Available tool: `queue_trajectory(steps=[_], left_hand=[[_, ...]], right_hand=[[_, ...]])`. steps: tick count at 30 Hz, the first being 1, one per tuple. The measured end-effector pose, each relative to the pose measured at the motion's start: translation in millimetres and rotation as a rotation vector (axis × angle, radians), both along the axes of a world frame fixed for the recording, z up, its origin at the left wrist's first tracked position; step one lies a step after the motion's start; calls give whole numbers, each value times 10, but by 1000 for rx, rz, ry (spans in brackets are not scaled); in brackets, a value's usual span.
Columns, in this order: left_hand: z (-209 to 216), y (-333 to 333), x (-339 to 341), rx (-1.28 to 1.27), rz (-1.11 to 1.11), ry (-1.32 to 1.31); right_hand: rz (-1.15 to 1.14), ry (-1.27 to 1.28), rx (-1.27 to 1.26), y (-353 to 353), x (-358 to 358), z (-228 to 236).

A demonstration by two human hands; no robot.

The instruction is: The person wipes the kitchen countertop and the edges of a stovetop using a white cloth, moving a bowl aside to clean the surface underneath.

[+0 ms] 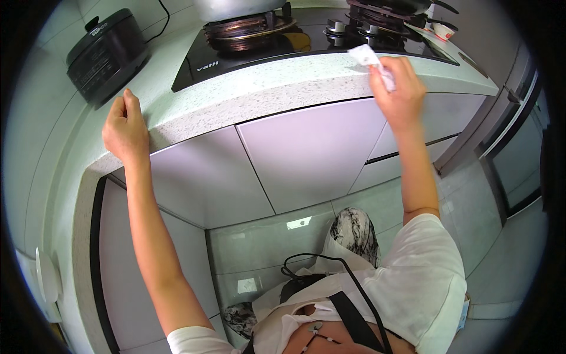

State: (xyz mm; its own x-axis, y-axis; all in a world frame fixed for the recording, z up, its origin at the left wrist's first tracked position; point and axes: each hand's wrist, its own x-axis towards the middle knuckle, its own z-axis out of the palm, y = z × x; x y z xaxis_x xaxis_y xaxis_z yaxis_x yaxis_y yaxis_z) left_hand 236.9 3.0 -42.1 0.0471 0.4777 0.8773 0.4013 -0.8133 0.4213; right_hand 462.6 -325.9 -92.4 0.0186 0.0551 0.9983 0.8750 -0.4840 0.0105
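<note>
My right hand (402,91) is closed around a crumpled white tissue (368,58), in the air over the front edge of the pale speckled countertop (283,79). One end of the tissue sticks out toward the black glass gas cooktop (247,62). On the left, my left hand (125,130) forms a loose fist at the counter's corner, thumb side up, and nothing shows in it. Just beyond that fist stands a black electric cooker (106,56).
A metal pot (236,9) sits on the left burner, and a dark pan (395,6) on the right one. Near the cooktop's right end is a small red-and-white cup (442,32). White cabinet doors (309,153) run below; a glass door (519,153) stands at right.
</note>
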Motion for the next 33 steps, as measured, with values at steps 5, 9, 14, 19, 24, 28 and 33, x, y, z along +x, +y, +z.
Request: queue_trajectory(steps=[5, 9, 14, 19, 24, 28, 33], left_hand=[[-4, 6, -56, -51, -11, 22], [-12, 29, 2, -27, -25, 10], [7, 45, 8, -81, -1, 16], [-29, 133, -76, 14, 7, 3], [-16, 92, -133, -3, -7, 39], [-4, -68, 13, 23, -33, -21], [-10, -22, -84, 40, 4, 1]], right_hand=[[127, -203, -61, 759, -377, 43], [203, -343, -73, 1549, -880, 151], [350, -341, -66, 1969, -1097, 162], [137, -384, -114, 1313, -619, 104], [-14, -339, -25, 349, 26, -36], [-222, -239, 20, -216, 339, -132], [118, -300, -53, 733, -214, -55]])
